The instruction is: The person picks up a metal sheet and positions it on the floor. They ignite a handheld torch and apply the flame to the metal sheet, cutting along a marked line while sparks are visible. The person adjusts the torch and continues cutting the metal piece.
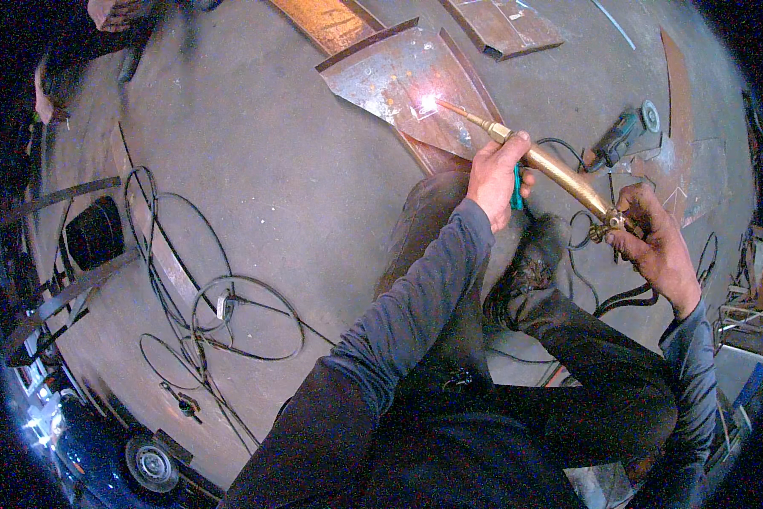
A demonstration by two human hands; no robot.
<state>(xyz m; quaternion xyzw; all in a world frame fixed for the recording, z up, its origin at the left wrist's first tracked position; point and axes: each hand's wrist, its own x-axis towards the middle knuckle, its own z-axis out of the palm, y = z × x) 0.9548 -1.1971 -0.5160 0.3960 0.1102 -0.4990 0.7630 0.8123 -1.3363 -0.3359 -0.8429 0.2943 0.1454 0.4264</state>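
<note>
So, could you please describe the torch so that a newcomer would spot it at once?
At the top, find the rusty plate with the bright glow. From that glow a slim tip leads down and right into the torch, held in the left hand, with the right hand at its valve. Its long, brass-coloured shape sets it apart from the teal grinder lying nearby.

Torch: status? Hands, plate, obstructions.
Left hand holding teal item, at neck of torch; right hand on valves. Bright glow at tip, on plate. Grinder on floor to the right, not between.
</note>
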